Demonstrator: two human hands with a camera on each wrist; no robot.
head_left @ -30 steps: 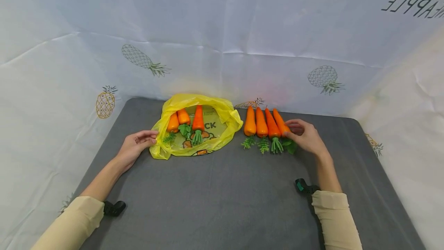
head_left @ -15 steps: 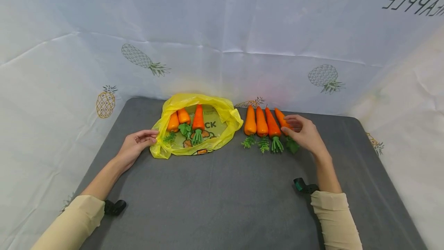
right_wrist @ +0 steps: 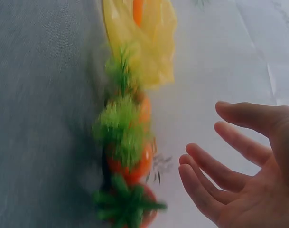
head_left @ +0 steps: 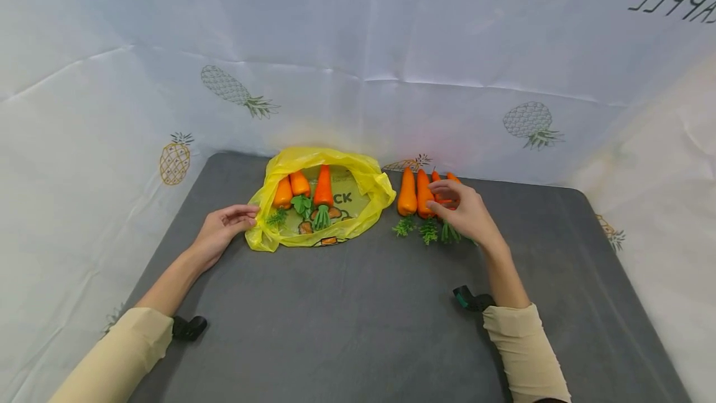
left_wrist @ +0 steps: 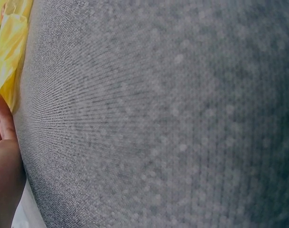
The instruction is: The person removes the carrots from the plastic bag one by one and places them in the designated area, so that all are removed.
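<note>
A yellow plastic bag (head_left: 373,204) lies with its mouth spread wide at the back of the table. Three orange carrots (head_left: 323,186) with green tops are inside it. My left hand (head_left: 222,232) rests at the bag's left rim, fingertips against the plastic, fingers fairly straight. To the bag's right, several carrots (head_left: 407,194) stand in a row, leafy ends toward me. My right hand (head_left: 467,213) hovers over the right part of this row and hides some of it. In the right wrist view its fingers (right_wrist: 215,173) are spread and hold nothing.
A dark grey cloth (head_left: 335,316) covers the table. White sheeting (head_left: 447,42) printed with pineapples hangs behind and at both sides. Black cameras sit at the left wrist (head_left: 190,328) and the right wrist (head_left: 472,299).
My right hand has let go of the rightmost carrot and moved left above the row. My left hand stays at the bag's rim. The head view has shifted slightly.
</note>
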